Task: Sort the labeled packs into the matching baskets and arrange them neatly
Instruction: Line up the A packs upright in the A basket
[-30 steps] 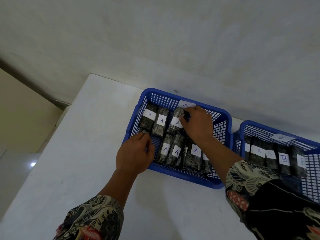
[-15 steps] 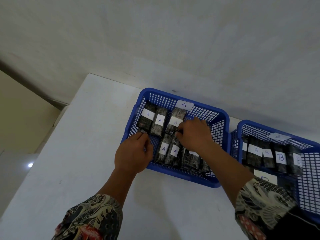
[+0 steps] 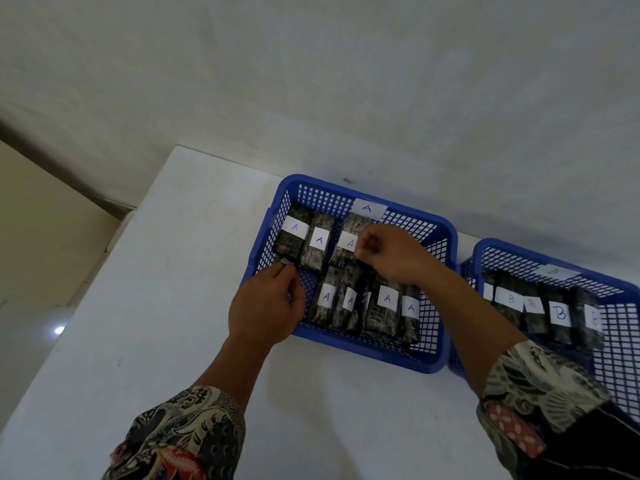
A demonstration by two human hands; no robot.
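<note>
Fingers of the right hand are curled and pinch the right edge of the third pack in the back row of basket A, at its white paper label. The wrist is bent down, and the forearm reaches in over the basket's right front corner. The left hand rests on the left front rim with fingers curled; the fingertips seem to pinch the near end of the first pack, but that contact is partly hidden.

Basket A is blue plastic, rectangular with rounded corners and lattice walls and floor; a white tag marked A is fixed to its back wall. It holds two rows of dark, glossy, film-wrapped oblong packs, each banded with a white label lettered A. The back row has three packs; the front row holds at least four, set close together.

Basket B, of the same type, stands just beside basket A on the right, with a row of B packs. Both baskets stand on a white matte table. Both sleeves are patterned batik fabric.
</note>
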